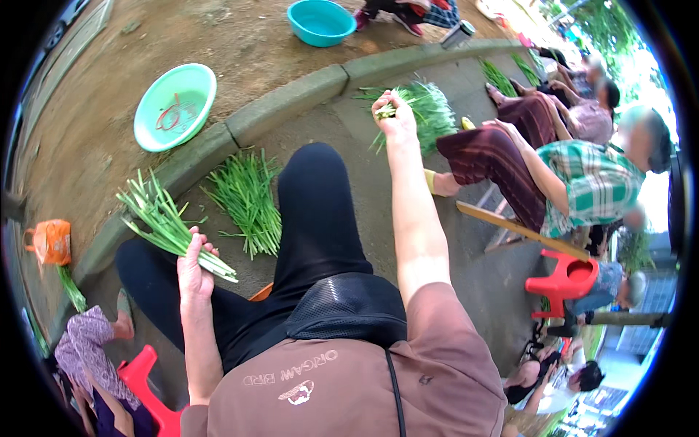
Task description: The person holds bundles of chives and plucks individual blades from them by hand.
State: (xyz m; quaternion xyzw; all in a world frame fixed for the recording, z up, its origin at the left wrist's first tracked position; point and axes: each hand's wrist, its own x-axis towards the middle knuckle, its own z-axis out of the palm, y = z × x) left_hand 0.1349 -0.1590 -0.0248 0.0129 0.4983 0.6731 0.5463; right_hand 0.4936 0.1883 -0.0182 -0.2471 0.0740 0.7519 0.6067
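Note:
My left hand (194,268), above my left thigh, is closed around a bunch of garlic chives (162,223). Its pale stem ends point toward me, and the green leaves fan away to the far left. My right arm stretches forward, and my right hand (397,120) grips a smaller bunch of chives (386,111) with the cut ends showing. Below and beyond that hand, a loose heap of chives (431,109) lies on the pavement. Between my knees and the curb lies another pile of chives (246,204).
A light green basin (178,81) with red bands inside and a teal basin (319,29) stand beyond the concrete curb (284,105). An orange bag (52,242) sits at left. Seated people line the right, near a red stool (557,280); another person sits at lower left.

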